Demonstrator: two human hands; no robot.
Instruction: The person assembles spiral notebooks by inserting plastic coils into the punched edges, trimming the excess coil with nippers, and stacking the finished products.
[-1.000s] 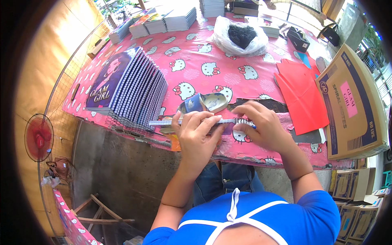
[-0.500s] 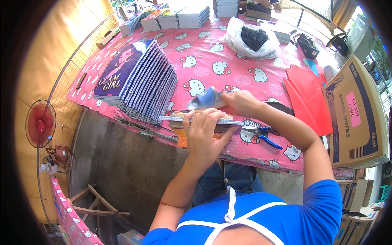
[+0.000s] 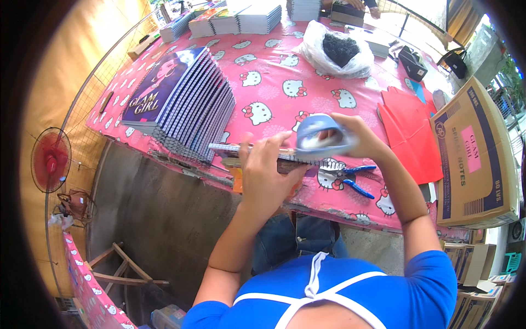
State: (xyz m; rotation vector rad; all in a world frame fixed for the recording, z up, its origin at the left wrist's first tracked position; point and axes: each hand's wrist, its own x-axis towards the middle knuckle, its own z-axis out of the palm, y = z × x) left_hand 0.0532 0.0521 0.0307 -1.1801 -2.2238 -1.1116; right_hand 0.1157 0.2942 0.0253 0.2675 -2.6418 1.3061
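My left hand (image 3: 266,170) is closed around a thin spiral notebook (image 3: 222,147), held level on its edge near the table's front. Beneath it lies a worn, orange-and-brown block-like stack (image 3: 236,176), mostly hidden by the hand. Over the notebook's right part, my right hand (image 3: 353,134) grips a blue, rounded, loop-shaped thing (image 3: 323,143). Motion blurs it, and its exact kind does not show. Wire coil loops stick out at the notebook's right end. Just right of there, blue-handled pliers (image 3: 357,186) lie with their handles spread.
A tall stack of purple-covered spiral notebooks (image 3: 192,104) stands at left on the pink tablecloth (image 3: 257,112). Farther back are a plastic bag of black coils (image 3: 339,52) and more notebook stacks (image 3: 235,21). Red sheets (image 3: 408,137) and a carton (image 3: 476,159) sit at right.
My right hand has moved right and slightly nearer, bringing the blue thing from behind the notebook's middle to over its right part. My left hand still holds the notebook.
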